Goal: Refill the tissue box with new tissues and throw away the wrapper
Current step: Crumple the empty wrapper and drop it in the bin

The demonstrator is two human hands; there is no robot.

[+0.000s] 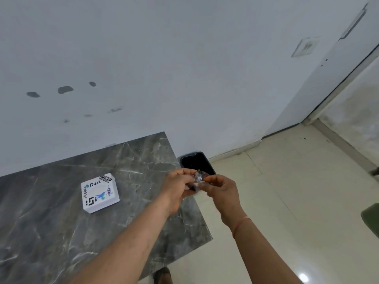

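A white square tissue box with stickers on its lid lies on the grey marble table, left of my hands. My left hand and my right hand meet over the table's right edge, both pinching a small crumpled clear wrapper between the fingertips. Behind the hands, a black bin stands on the floor against the wall, its open top partly hidden by my fingers.
The table's right edge runs under my forearms; beyond it is a cream tiled floor. A white wall stands behind the table, a door frame at the far right. A dark green object shows at the right edge. My sandalled foot shows below the table.
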